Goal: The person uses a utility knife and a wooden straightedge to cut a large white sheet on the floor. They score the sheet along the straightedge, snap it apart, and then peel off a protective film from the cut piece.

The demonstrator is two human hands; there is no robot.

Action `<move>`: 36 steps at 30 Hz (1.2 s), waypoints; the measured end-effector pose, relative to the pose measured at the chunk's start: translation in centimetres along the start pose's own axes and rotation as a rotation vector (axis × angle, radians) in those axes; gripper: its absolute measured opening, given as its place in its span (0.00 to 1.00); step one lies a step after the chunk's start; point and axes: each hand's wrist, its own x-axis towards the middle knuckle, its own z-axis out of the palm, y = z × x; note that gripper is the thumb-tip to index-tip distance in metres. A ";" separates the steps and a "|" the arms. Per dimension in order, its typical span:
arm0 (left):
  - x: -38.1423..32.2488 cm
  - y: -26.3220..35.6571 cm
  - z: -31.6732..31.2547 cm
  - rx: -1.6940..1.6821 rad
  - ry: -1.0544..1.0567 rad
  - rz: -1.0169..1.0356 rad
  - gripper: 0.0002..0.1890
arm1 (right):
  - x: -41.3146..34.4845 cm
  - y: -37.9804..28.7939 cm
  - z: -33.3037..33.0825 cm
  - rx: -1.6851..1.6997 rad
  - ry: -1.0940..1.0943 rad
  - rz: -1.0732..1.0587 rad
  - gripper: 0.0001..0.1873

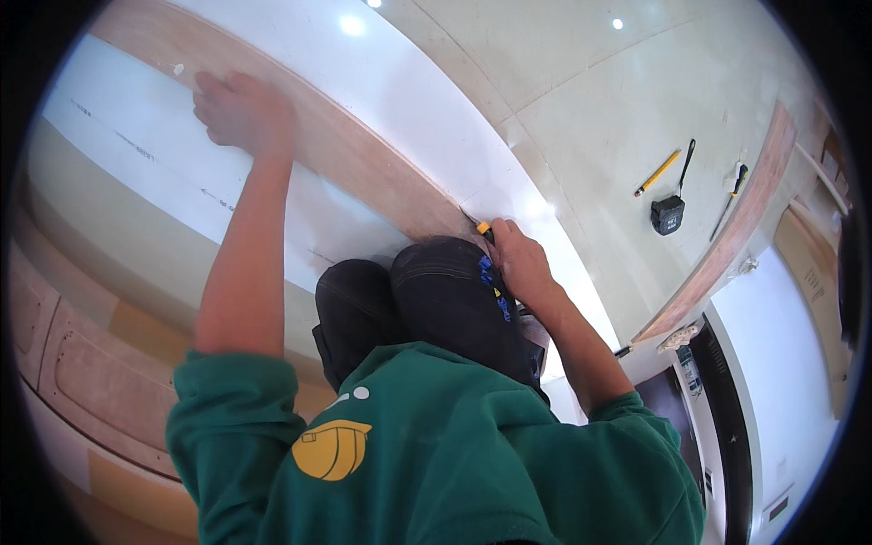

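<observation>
A long wooden board (361, 163) runs diagonally across a white sheet (449, 129), from the upper left down to my knees. My left hand (245, 112), slightly blurred, rests on the board with curled fingers; whether they grip anything is hidden. At the near end, my right hand (521, 259) grasps a hand tool with a yellow-and-black handle (484, 229). Its narrow tip points at the board's right-hand edge, where that meets the white sheet. My right knee (436, 272) bears against the board's near end.
On the tiled floor to the right lie a yellow pencil (658, 173), a black tape measure (667, 214) and a screwdriver (738, 180). Beyond them is another wooden strip (729, 231). Brown panels (112, 385) lie at the left, and a cardboard piece (807, 272) is at the far right.
</observation>
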 end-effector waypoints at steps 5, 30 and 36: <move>-0.1 0.1 -0.2 -0.043 -0.020 -0.038 0.30 | 0.3 -0.4 -0.1 0.012 -0.029 0.038 0.10; -0.6 0.2 -1.4 -0.025 -0.193 -0.142 0.63 | 31.1 -17.1 -19.7 -0.334 0.814 -0.121 0.20; -1.3 -0.4 -1.0 -0.015 -0.205 -0.130 0.62 | 38.9 -19.6 -17.5 -0.431 1.003 -0.188 0.29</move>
